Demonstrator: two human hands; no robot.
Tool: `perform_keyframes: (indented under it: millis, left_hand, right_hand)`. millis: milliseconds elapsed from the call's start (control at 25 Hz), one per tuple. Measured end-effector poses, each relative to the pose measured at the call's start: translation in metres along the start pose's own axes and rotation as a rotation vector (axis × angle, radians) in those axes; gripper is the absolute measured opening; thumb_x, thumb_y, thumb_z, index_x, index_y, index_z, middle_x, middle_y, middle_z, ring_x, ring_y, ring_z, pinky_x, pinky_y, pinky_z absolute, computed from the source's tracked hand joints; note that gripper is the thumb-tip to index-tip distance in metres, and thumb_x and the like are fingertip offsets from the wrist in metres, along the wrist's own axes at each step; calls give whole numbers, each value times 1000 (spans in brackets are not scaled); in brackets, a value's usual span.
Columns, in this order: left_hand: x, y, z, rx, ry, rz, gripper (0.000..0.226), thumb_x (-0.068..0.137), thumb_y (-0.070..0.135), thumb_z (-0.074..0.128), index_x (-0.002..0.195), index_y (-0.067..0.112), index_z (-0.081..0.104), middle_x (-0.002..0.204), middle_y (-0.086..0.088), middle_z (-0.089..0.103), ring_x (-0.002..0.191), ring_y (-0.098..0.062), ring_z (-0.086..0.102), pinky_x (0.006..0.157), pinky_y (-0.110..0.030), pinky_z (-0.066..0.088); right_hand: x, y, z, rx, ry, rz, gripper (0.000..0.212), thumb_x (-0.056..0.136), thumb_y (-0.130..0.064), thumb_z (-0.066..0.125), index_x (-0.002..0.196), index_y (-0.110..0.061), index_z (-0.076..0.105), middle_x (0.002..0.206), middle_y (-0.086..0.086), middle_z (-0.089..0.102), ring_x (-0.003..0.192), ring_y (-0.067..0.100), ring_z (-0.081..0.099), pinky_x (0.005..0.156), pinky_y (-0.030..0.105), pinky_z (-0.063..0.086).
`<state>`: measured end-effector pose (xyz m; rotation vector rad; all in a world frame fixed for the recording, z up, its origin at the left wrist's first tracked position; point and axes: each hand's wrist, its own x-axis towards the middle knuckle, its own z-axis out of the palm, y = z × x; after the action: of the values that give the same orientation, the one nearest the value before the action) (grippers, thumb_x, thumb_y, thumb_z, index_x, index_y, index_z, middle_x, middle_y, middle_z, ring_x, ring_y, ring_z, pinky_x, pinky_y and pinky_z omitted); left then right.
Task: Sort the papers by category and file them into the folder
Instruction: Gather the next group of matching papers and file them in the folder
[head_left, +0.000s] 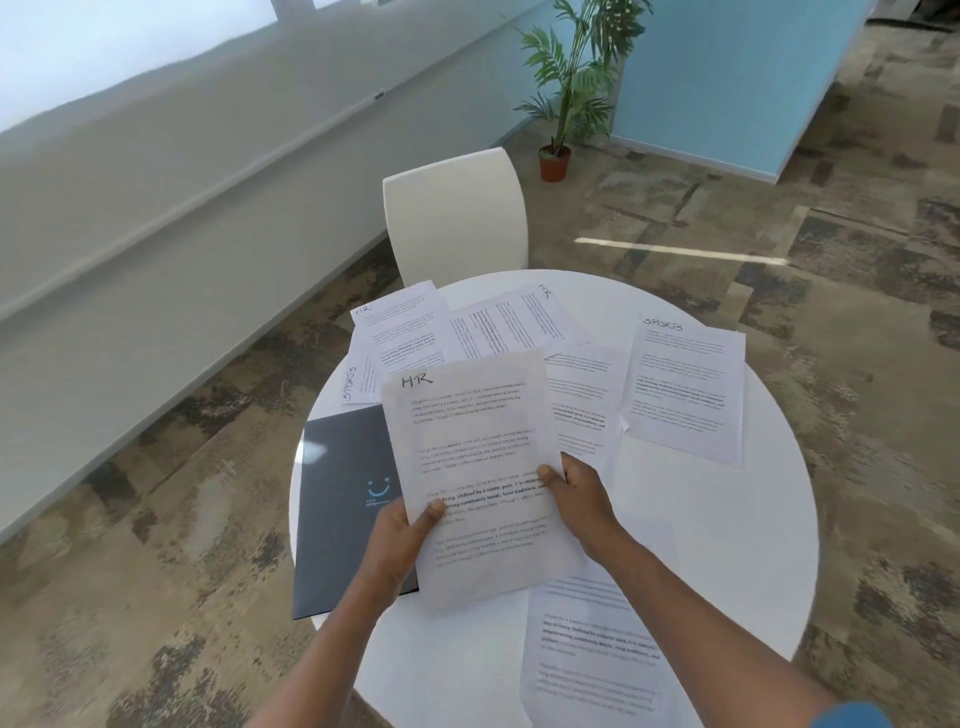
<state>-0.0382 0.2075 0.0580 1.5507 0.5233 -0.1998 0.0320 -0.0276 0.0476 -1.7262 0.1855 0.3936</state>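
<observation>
Over the round white table we hold one printed sheet headed "HR" up off the surface, between both hands. Beyond the table stands a white chair, and farther back a potted plant. On the table's left side lies the dark closed folder, partly under our raised sheet. Loose papers are spread across the far side, with a "SPORTS" page at right and an unheld page nearest us. Our left hand pinches the sheet's lower left edge, thumb on top; our right hand grips its right edge.
</observation>
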Motion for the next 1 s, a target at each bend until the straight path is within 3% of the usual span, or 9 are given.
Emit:
perform_keyframes:
  millis: [280,480,680,760,840,920,1000]
  left_hand:
    - [62,4,-60,-114,-4,-71,21,91,22,69,108,10,71,103,-5,78,95,-25,75,77,-34,61]
    - [106,-2,-95,-142,10,-117,31,85,29,74,107,8,71,100,-7,79,91,-28,76,70,-35,62]
    - [151,-4,-130,-160,59,-144,19,92,22,69,110,18,67,102,-2,78,92,-26,75,77,-45,61]
    - [168,-2,-141,-189,86,-155,22,92,21,69,113,17,66,104,-2,78,95,-27,74,75,-42,61]
    - [182,-1,-151,-222,98,-158,29,91,23,71,118,17,64,109,-3,76,98,-27,73,76,-40,60]
    - [192,-1,-161,-251,109,-134,50,85,32,78,128,18,57,115,-1,74,103,-25,72,79,-40,59]
    - [197,-4,-169,-264,111,-135,76,71,46,84,135,21,52,119,1,73,107,-23,71,83,-41,59]
  right_hand:
    - [52,-23,65,-137,-43,45,20,98,-21,59,115,-22,68,105,-13,71,97,6,65,79,22,49]
    - [106,-31,93,-24,-41,209,13,95,-30,63,104,-22,68,98,-3,76,87,17,72,77,32,56]
    - [172,-32,108,-77,113,416,10,89,-6,60,97,-7,65,99,9,71,71,20,65,64,31,53]
    - [193,-33,116,-158,188,407,13,89,-11,63,101,-7,64,101,11,70,75,21,64,69,35,53]
    - [212,-35,125,-338,243,342,28,88,-21,68,112,-9,62,109,9,66,93,23,63,75,33,49]
    - [231,-37,137,-547,247,243,44,85,-28,72,123,-11,56,122,9,60,113,27,57,85,32,45]
    - [244,-39,149,-711,245,189,57,83,-34,73,130,-13,50,131,10,52,122,31,49,95,40,45]
